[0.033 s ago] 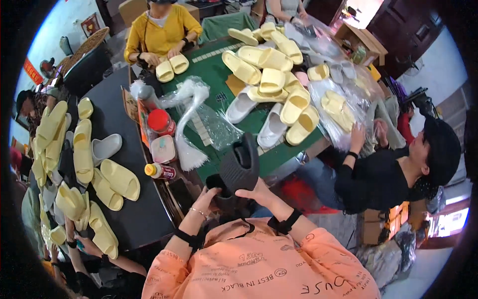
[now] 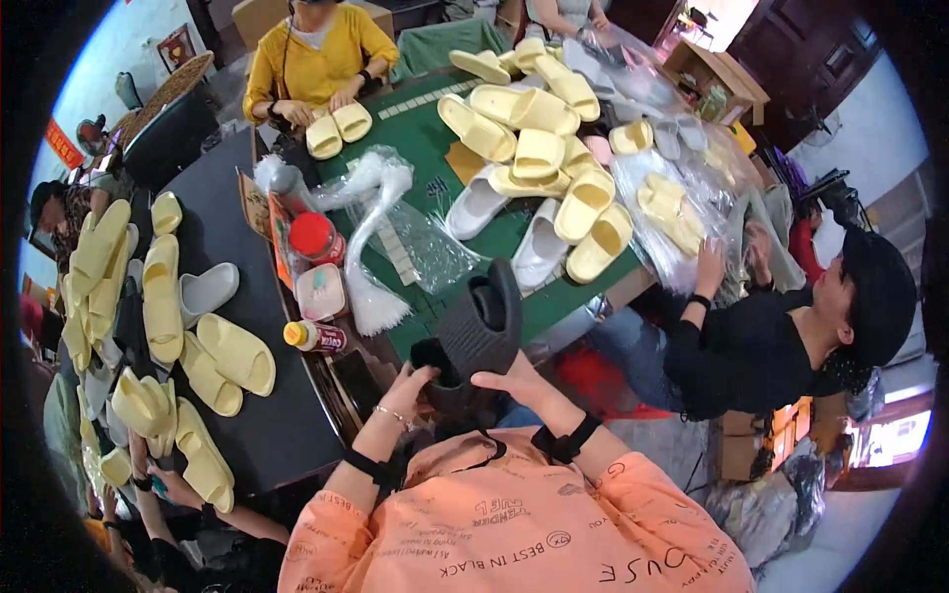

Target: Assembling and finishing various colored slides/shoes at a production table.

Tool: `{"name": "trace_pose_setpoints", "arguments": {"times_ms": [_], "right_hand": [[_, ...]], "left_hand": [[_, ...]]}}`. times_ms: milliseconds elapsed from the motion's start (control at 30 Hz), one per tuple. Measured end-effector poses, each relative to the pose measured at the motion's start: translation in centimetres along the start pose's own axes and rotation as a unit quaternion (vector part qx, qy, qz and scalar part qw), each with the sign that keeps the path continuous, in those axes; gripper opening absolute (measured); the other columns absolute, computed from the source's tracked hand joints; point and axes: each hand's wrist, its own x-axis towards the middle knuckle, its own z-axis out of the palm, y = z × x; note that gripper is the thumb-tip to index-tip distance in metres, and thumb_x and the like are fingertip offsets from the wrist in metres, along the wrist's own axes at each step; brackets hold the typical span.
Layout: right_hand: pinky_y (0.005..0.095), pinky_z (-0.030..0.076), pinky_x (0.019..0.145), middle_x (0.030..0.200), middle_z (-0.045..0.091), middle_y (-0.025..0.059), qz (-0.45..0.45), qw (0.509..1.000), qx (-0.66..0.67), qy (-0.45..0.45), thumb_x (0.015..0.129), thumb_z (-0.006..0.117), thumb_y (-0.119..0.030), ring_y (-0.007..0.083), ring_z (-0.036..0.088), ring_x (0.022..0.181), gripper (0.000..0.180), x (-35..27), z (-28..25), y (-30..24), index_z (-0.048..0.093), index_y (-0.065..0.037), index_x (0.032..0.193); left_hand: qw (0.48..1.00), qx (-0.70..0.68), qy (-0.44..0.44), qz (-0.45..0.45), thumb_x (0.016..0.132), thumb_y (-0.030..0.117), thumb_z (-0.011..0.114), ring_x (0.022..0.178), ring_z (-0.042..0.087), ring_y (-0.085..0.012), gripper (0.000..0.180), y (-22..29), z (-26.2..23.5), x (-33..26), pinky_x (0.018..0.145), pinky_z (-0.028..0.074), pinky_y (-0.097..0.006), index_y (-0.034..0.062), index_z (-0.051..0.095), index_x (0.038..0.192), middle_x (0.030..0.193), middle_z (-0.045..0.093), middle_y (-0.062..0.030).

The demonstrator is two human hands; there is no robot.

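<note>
Both hands, left (image 2: 410, 381) and right (image 2: 506, 374), grasp a dark slipper (image 2: 481, 321) held up just before the green surface (image 2: 425, 148). Beyond it, many yellow slippers (image 2: 539, 153) and loose bags (image 2: 381, 212) lie unpacked; most work looks undone.

This is a small packing workshop for slippers. Yellow slippers (image 2: 539, 148) lie heaped at the far edge of a green table (image 2: 420, 148), with white slippers (image 2: 514, 232) beside them. Clear plastic bags (image 2: 390, 212) lie near the green table's left edge. More yellow pairs (image 2: 208, 361) cover a black table (image 2: 227, 227) to the left. 2 seated people work at the green table's far and right edges.
</note>
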Motion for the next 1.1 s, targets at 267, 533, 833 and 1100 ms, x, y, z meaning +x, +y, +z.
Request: {"name": "trace_pose_setpoints", "arguments": {"times_ms": [267,533,833,1100], "right_hand": [[0.0326,0.03,0.093,0.119,0.037,0.0072,-0.014,0.998,0.031,-0.052,0.061,0.076,-0.02,0.0172,0.036,0.11,0.086,-0.7,-3.7,-3.1,0.022,-0.003,0.126],[0.0319,0.04,0.082,0.099,0.054,0.0057,-0.063,0.978,0.199,0.0,0.072,0.057,-0.012,0.017,0.051,0.092,0.037,0.7,-10.2,-6.3,0.048,0.0,0.106],[0.0305,0.044,0.077,0.098,0.058,0.0072,0.303,0.915,0.238,-0.118,0.076,0.058,-0.028,0.0185,0.057,0.083,0.039,8.1,-16.3,1.9,0.053,0.0,0.102],[0.034,0.044,0.072,0.089,0.058,0.017,0.012,0.958,-0.243,0.152,0.072,0.059,-0.013,0.027,0.057,0.079,0.032,8.1,-18.3,5.7,0.053,-0.001,0.1]], "left_hand": [[0.993,0.106,0.047,0.003,0.07,0.026,0.058,0.076,0.051,-0.016,0.065,0.7,1.8,2.2,0.056,0.043,-0.032,0.0103,0.027,0.125,0.091,0.052,-0.0065],[0.913,0.262,0.293,0.111,0.062,0.021,0.063,0.092,0.052,-0.0252,0.069,-4.6,-5.9,4.5,0.077,0.043,-0.033,-0.0069,0.036,0.119,0.102,0.053,-0.0176],[0.545,0.772,0.221,0.241,0.048,0.01,0.073,0.107,0.037,-0.0314,0.091,2.4,7.0,6.4,0.093,0.026,-0.043,0.0198,0.029,0.127,0.115,0.038,-0.0144],[0.54,0.778,0.278,0.161,0.05,0.018,0.076,0.114,0.031,-0.0313,0.092,2.6,9.4,9.1,0.093,0.023,-0.049,0.0207,0.028,0.128,0.121,0.035,-0.0099]]}}
